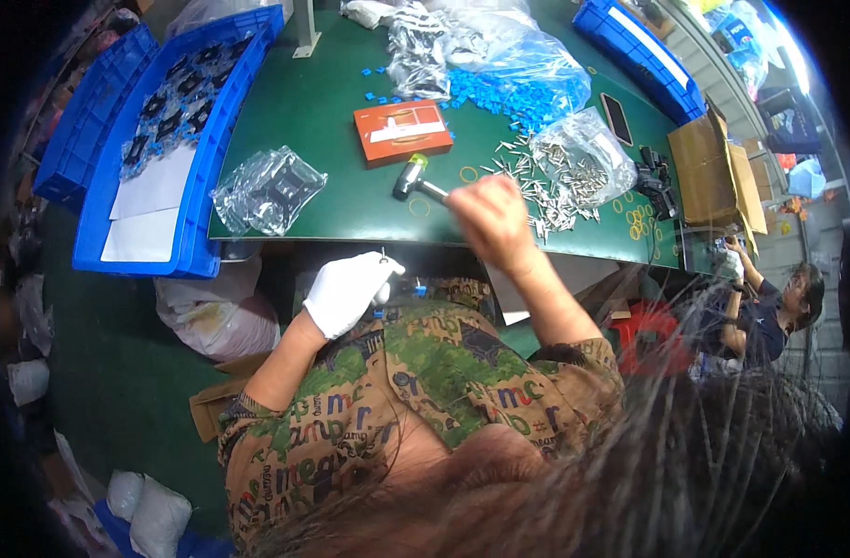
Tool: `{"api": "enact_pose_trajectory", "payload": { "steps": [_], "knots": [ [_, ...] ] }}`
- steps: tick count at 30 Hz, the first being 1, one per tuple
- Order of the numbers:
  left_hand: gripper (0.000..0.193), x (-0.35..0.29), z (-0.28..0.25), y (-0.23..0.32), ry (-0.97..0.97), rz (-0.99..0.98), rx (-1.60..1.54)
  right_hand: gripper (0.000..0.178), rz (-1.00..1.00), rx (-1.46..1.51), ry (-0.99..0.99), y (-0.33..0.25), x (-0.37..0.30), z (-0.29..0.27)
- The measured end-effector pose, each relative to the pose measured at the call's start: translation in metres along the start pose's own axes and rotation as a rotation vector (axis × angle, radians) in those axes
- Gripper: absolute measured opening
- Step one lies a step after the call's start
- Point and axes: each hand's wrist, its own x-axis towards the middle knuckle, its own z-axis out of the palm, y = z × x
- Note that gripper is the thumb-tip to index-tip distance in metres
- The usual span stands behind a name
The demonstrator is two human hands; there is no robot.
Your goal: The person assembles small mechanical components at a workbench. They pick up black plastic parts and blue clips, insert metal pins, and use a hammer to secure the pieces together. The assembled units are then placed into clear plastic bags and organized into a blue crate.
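Note:
My right hand is bare and wrapped round the handle of a small mallet. The mallet's head, dark with a yellow-green face, is over the table in front of an orange-red box. Below the table edge, my left hand wears a white glove, its thumb and fingers pinched together. A tiny dark tip shows at the fingertips, too small to name. Little blue pieces show beside and below the glove. Right of the mallet lies a heap of pointed metal pins, partly in a clear bag.
The green table carries a clear-bagged part, a heap of blue pieces, a phone and rubber bands. Blue crates stand left. A cardboard box is right, with another person beyond it.

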Motion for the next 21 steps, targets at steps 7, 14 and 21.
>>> {"api": "enact_pose_trajectory", "payload": {
  "steps": [7,14,21],
  "knots": [
    [0.024,-0.001,0.014,-0.006,-0.134,0.175,0.167,0.02,0.493,-0.063,-0.196,0.135,0.016,0.009],
    [0.024,-0.003,0.015,-0.019,-0.078,0.112,0.031,0.025,0.452,-0.094,-0.34,0.179,0.049,0.074],
    [0.029,-0.008,0.011,-0.019,-0.073,0.07,0.048,0.028,0.445,-0.153,-0.467,0.174,0.061,0.1]
  ]
}}
